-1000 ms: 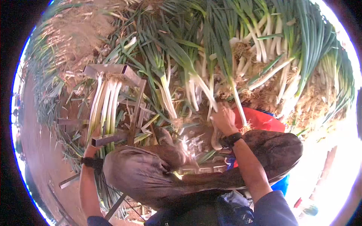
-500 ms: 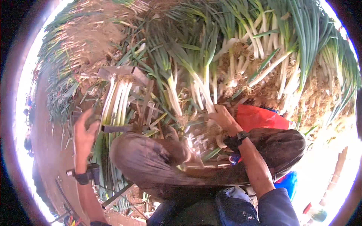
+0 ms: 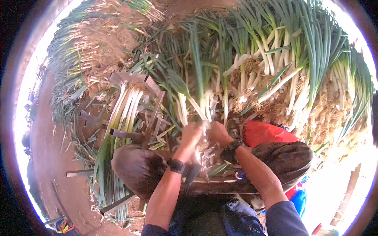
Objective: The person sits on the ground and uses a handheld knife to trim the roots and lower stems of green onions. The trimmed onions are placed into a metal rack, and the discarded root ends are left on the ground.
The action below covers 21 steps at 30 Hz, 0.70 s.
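A long green onion [image 3: 196,108] slants toward the folded legs [image 3: 138,169], its white base apparently in the curled left hand [image 3: 192,134]; blur hides the right hand's [image 3: 219,133] grip. Likely light, firm-stemmed, floppy-leaved: best held low on the white.

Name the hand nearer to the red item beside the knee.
Right. The right hand is just left of the red item; the left hand is farther left.

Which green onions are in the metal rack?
The bunch beside the person's left knee; the other onions lie outside the rack.
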Available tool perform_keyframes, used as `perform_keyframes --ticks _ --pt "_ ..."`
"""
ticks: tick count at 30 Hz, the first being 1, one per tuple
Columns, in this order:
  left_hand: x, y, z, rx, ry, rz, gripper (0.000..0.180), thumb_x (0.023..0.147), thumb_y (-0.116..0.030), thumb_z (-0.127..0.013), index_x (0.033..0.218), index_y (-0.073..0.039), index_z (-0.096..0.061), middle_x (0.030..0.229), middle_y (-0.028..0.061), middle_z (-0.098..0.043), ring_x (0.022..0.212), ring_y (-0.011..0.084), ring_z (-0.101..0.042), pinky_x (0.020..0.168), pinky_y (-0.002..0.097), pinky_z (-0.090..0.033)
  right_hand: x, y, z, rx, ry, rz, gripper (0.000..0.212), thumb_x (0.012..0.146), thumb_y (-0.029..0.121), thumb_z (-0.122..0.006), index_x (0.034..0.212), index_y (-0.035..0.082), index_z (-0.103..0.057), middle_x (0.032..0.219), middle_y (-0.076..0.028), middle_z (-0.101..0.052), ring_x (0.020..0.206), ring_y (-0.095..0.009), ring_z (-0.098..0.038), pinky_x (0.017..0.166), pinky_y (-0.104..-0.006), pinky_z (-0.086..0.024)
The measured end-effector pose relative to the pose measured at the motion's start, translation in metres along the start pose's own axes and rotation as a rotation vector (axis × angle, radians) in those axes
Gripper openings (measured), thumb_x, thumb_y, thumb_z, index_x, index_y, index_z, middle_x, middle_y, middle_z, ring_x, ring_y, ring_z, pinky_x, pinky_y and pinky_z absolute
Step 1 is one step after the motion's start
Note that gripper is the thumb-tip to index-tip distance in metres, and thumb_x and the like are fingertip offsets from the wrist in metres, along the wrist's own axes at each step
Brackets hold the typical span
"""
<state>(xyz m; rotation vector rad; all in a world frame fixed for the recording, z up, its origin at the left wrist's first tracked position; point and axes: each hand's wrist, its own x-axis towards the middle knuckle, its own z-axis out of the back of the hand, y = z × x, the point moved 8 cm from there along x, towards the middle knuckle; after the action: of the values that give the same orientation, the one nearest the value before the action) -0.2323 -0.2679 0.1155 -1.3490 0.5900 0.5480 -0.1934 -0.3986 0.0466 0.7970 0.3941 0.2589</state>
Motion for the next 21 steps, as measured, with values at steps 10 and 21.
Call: perform_keyframes --ticks 10,21 --pt "0.031 0.02 -0.037 -0.551 0.252 -0.134 0.035 0.099 -0.031 -0.068 0.101 0.003 -0.072 0.083 0.0046 -0.069 0.076 0.0147 -0.064 0.069 0.0276 -0.049 -0.06 0.078 0.053 -0.623 0.146 0.028 0.035 0.094 0.025 -0.063 0.118 0.0 -0.066 0.098 -0.018 -0.075 0.086 -0.034 -0.076 0.071 -0.0459 -0.061" --pt "0.071 0.047 -0.042 -0.466 0.129 0.001 0.026 0.095 -0.019 -0.073 0.107 0.003 -0.069 0.085 0.0114 -0.073 0.071 0.0196 -0.072 0.065 0.0334 -0.06 -0.078 0.087 0.011 -0.504 0.859 0.347 0.021 0.094 0.028 -0.066 0.092 0.008 -0.073 0.082 -0.011 -0.071 0.076 -0.028 -0.073 0.06 -0.0414 -0.058"
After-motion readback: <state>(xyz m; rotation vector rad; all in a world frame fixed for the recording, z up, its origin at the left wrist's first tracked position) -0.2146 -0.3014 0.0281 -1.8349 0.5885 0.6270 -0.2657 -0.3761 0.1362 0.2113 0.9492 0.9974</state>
